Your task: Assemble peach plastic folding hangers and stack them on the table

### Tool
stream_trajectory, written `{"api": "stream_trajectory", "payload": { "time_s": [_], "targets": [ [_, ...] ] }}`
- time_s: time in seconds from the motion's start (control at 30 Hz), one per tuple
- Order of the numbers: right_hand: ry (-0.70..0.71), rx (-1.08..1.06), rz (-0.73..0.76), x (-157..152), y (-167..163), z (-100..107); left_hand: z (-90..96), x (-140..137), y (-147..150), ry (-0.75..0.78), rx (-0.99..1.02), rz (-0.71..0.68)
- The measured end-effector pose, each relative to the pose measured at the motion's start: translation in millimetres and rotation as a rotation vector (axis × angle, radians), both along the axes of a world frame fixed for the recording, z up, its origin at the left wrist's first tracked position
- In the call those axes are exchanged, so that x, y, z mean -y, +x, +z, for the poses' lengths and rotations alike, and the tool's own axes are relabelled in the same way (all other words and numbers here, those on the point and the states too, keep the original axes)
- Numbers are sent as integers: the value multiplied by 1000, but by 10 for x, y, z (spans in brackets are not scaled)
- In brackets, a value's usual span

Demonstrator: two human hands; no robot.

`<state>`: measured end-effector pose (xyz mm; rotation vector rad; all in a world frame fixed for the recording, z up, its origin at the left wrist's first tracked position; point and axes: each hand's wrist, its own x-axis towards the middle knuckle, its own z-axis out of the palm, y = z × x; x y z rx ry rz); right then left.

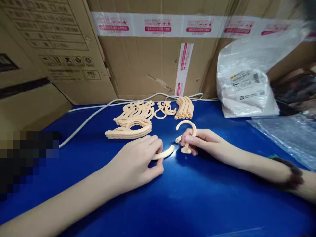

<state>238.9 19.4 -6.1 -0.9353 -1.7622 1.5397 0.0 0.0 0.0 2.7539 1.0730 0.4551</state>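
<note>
My left hand (139, 159) is closed on a curved cream hanger arm (167, 153), whose rounded end points right. My right hand (203, 140) pinches a cream hanger hook (194, 127) upright, its curl opening left and its small flat base at the bottom. Beside the right fingers pokes out the end of another cream piece (178, 139); whether it is in the hand or on the table, I cannot tell. The two held parts are apart. Just beyond my left hand lies a stack of cream hanger pieces (130, 133).
Farther back on the blue table (172, 204) are a pile of curved hanger pieces (135, 111), several loose hooks (165, 108) and a bundle of arms (184, 108). A white cable (93, 116) runs behind them, before cardboard boxes (148, 65). A plastic bag (247, 89) stands right.
</note>
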Motion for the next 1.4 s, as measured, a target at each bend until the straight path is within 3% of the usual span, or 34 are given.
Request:
{"api": "stream_trajectory", "payload": {
  "time_s": [0.4, 0.73, 1.1, 1.27, 1.4],
  "targets": [
    [-79, -15, -2, -69, 50, -5, -39, -39, -33, -8, 35, -52],
    [-133, -44, 27, -95, 60, -11, -53, 5, -19, 9, 24, 2],
    [-148, -85, 50, -105, 49, -22, -79, -5, 14, 226, -95, -40],
    [-154, -75, 33, -91, 42, -21, -130, -9, 2, 324, -41, -19],
    [-163, -73, 10, -85, 44, -6, -135, -6, 6, 303, -13, -34]
  ]
}}
